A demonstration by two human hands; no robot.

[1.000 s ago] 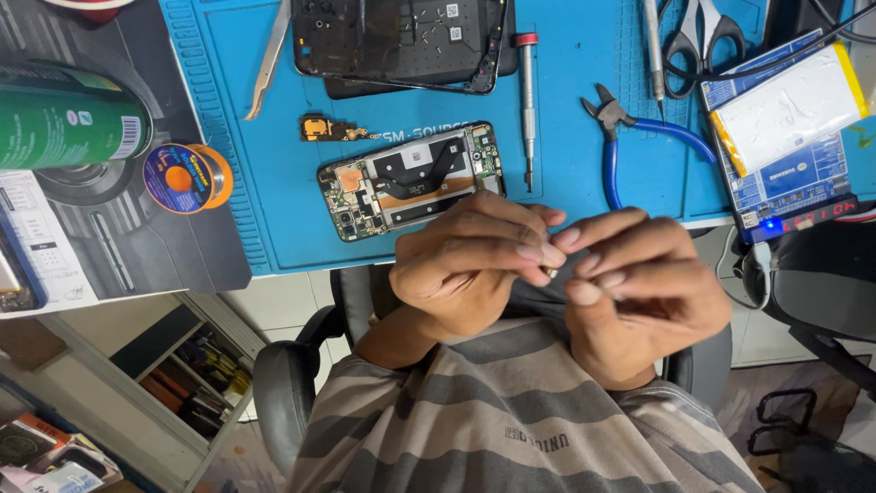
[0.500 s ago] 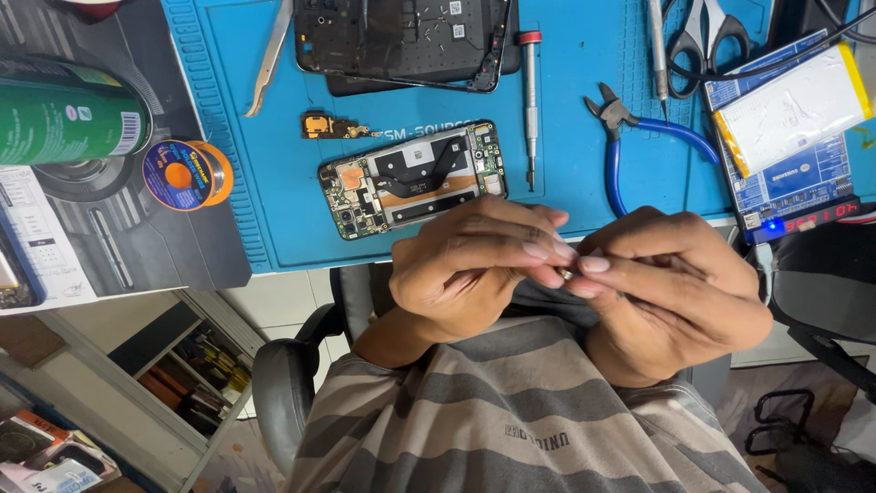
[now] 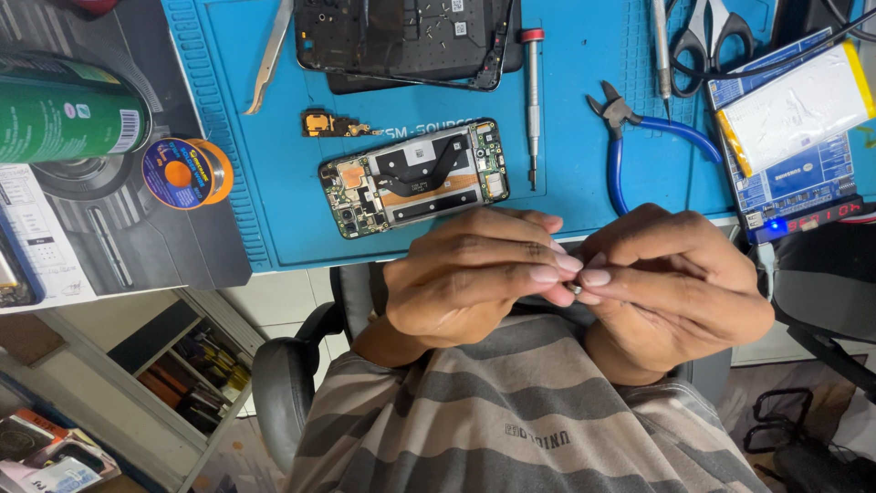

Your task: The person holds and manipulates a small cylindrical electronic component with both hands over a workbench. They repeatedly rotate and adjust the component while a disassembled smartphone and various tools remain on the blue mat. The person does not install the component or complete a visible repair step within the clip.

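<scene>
My left hand and my right hand meet in front of my chest, just below the desk edge. Their fingertips pinch one tiny metallic part between them; it is too small to tell what kind. Closest on the blue work mat lies an opened phone with its circuit board showing. A small loose board piece lies above it. A red-capped screwdriver lies to the phone's right.
Blue-handled pliers, scissors, tweezers and a black phone frame lie on the mat. A white battery sits on a blue tester board at right. A solder spool and green can stand at left.
My right hand's fingers have curled in and closed against my left fingertips. Both hands have drifted slightly right and stay pressed together on the small part.
</scene>
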